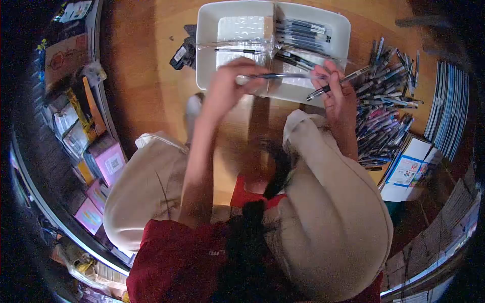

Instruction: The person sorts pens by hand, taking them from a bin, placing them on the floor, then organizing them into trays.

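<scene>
My left hand (pixel 233 83) pinches one end of a clear-barrelled pen (pixel 288 76), held level over the white plastic bin (pixel 201 65). The pen's far end reaches the fingers of my right hand (pixel 339 98), which are curled around dark-capped pens (pixel 317 93) by the bin's front right corner. Cardboard and clear plastic dividers (pixel 275 30) split the bin into compartments. Several dark pens (pixel 303 35) lie side by side in the back right one, and more (pixel 295 59) lie in the front right. A single black pen (pixel 237 50) is at the left.
A large loose heap of pens (pixel 384 121) spreads over the wooden floor (pixel 146 76) at the right. Beyond it stand a row of thin blue-and-white items (pixel 447 106) and a white box (pixel 404 171). A dark crumpled item (pixel 183 55) touches the bin's left side. Shelves with boxes (pixel 108 164) line the left.
</scene>
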Demonstrator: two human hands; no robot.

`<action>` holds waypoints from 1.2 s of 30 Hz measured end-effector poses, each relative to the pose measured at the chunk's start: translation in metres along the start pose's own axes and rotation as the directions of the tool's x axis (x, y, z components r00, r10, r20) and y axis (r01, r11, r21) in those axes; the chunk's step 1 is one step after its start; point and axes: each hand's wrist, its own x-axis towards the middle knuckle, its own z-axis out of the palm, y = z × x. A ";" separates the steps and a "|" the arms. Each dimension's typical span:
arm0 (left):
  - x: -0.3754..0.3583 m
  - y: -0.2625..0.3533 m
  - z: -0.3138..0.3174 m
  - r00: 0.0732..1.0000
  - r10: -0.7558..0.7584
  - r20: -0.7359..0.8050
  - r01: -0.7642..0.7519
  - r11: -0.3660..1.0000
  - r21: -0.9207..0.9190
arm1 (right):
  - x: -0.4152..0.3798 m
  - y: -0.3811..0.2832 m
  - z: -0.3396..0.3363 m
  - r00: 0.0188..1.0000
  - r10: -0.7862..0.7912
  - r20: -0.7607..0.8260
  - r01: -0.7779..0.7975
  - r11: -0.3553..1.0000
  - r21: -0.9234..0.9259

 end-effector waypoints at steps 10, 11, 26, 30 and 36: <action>-0.003 -0.111 -0.010 0.936 -0.203 -0.289 0.327 0.806 0.494 | 0.005 0.015 -0.009 0.987 0.056 -0.150 -0.054 0.998 0.013; -0.001 -0.111 0.000 0.912 -0.192 -0.363 0.371 0.763 0.529 | 0.004 0.012 -0.006 0.980 0.075 -0.182 -0.073 0.997 0.015; 0.004 -0.109 0.035 0.889 -0.202 -0.411 0.280 0.949 0.141 | 0.010 0.021 -0.013 0.985 0.118 -0.125 -0.108 0.991 0.084; 0.003 -0.112 0.034 0.899 -0.195 -0.393 0.291 0.936 0.201 | 0.012 0.021 -0.011 0.996 0.089 -0.004 -0.088 0.994 0.069; 0.002 -0.038 0.012 0.925 -0.371 -0.087 0.304 0.856 -0.418 | 0.026 0.041 -0.018 0.908 -0.099 0.408 0.274 0.876 -0.397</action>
